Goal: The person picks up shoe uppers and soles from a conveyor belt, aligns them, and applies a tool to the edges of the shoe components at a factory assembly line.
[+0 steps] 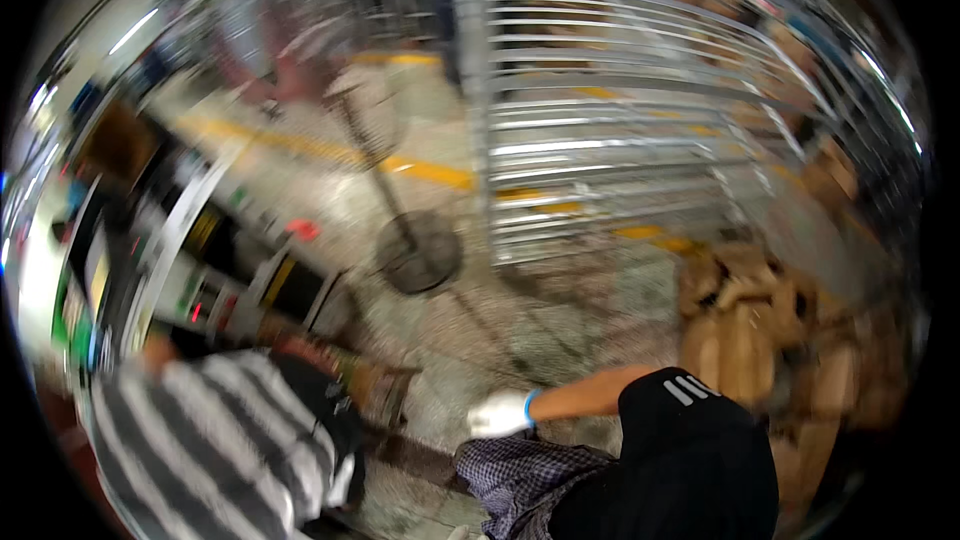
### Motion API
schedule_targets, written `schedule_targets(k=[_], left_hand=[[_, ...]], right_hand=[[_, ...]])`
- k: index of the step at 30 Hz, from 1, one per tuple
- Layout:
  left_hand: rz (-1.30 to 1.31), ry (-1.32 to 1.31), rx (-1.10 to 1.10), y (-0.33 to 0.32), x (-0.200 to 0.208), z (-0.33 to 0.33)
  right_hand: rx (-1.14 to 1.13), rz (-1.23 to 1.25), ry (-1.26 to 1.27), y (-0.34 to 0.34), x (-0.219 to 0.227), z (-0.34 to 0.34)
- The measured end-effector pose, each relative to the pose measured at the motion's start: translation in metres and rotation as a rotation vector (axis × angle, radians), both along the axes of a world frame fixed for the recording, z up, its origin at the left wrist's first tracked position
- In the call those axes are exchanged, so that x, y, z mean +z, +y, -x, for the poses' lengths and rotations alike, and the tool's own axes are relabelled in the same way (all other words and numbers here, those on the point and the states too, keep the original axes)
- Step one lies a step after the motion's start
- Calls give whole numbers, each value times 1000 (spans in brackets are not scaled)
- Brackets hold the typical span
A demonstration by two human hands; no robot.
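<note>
My right hand (502, 414), in a white glove, lies at the end of my bare forearm, which comes out of a black sleeve with white stripes. It rests on or just above the knee of my checkered trousers (530, 475). Blur smears its fingers, and no held object shows. Just at the lower edge is a small pale patch (459, 532), perhaps my gloved left hand; its fingers are out of sight. To my left, close by, a person in a grey-and-white striped shirt (215, 440) bends over, with a blurred hand or arm (157, 352) beyond the shirt.
A fan-like stand on a round dark base (418, 252) is ahead. Behind it, a tall metal rack with horizontal bars (600, 147) spans the right. Brown cardboard boxes (740, 350) are piled at right. Machines with dark panels (290, 285) line the left. Yellow lines (430, 172) mark the floor.
</note>
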State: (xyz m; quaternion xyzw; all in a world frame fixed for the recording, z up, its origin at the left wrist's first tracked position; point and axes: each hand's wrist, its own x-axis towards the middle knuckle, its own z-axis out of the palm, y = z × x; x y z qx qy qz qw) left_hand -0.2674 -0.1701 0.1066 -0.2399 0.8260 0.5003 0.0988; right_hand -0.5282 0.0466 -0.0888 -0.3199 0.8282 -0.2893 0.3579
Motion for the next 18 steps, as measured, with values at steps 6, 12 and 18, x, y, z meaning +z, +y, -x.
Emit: schedule_targets(k=[6,12,18], left_hand=[[-131,-10,-501,29,68,167],[-123,32,-1015,74,50,258],[-277,136,-1464,143,53,318]], right_hand=[[-1159,-185,-146,227,73,-7],[-1909,-341,-440,250,8,-263],[-2207,-529,-840,103,-42,-455]])
